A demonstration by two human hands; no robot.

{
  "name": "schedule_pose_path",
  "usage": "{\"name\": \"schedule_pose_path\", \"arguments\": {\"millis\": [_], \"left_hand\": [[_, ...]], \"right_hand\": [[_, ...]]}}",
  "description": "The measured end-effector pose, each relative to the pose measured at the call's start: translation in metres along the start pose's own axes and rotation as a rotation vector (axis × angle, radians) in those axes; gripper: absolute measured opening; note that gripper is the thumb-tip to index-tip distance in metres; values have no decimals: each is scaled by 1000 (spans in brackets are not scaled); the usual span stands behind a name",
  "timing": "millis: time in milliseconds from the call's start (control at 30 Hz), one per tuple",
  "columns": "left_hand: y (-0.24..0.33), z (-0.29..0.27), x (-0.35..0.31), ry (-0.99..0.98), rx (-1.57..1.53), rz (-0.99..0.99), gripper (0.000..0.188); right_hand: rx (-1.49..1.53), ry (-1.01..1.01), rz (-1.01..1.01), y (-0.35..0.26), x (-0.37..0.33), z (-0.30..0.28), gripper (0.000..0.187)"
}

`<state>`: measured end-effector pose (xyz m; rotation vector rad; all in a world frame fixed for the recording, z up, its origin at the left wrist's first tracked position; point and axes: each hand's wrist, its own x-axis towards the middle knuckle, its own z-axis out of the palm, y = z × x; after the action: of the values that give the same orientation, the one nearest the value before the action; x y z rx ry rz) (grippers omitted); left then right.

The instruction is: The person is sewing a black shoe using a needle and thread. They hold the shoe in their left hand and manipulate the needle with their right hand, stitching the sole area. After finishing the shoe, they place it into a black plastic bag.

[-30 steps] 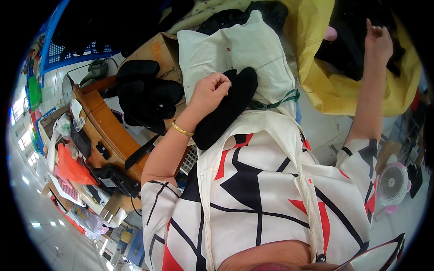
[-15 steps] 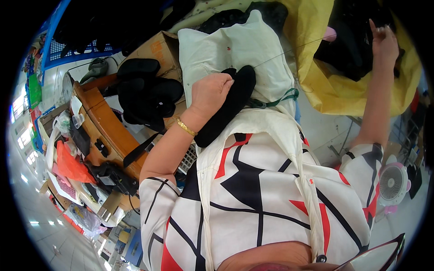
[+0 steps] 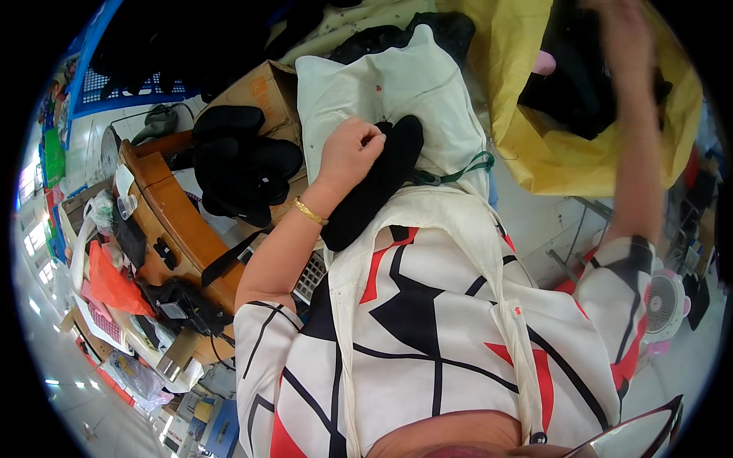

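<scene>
A black cloth shoe [image 3: 379, 179], long and sole-shaped, lies slantwise across my lap against a white cloth [image 3: 431, 91]. My left hand [image 3: 351, 153] is closed at its upper left edge, fingers curled in and thumb against them. My right arm reaches far out to the upper right, over a yellow bag [image 3: 565, 172] with black material [image 3: 573, 91] inside. My right hand [image 3: 626, 34] is smeared by motion near the top edge, so its fingers cannot be read. Beside the black material shows a pink rounded object [image 3: 544, 63].
Left of me, several black shoes [image 3: 248, 164] are heaped by a cardboard box [image 3: 267, 91] and a wooden table [image 3: 172, 206] with cluttered goods. A blue crate [image 3: 114, 91] stands at the upper left. On the right is a small white fan [image 3: 666, 305]. A green strap [image 3: 458, 172] crosses the white cloth.
My right hand has moved farther up and away, and is now blurred. The thin thread that ran from the shoe toward it no longer shows clearly. My left hand stays at the shoe.
</scene>
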<state>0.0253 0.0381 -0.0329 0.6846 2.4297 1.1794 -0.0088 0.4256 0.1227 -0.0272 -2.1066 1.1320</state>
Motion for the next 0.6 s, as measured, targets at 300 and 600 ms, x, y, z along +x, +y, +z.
{"name": "schedule_pose_path", "arguments": {"millis": [300, 600], "left_hand": [[-19, 5, -13, 73, -239, -182, 14], [-22, -3, -20, 137, -371, -260, 15]], "right_hand": [[-258, -1201, -458, -41, -171, 136, 10], [-556, -1282, -107, -48, -193, 97, 17]]}}
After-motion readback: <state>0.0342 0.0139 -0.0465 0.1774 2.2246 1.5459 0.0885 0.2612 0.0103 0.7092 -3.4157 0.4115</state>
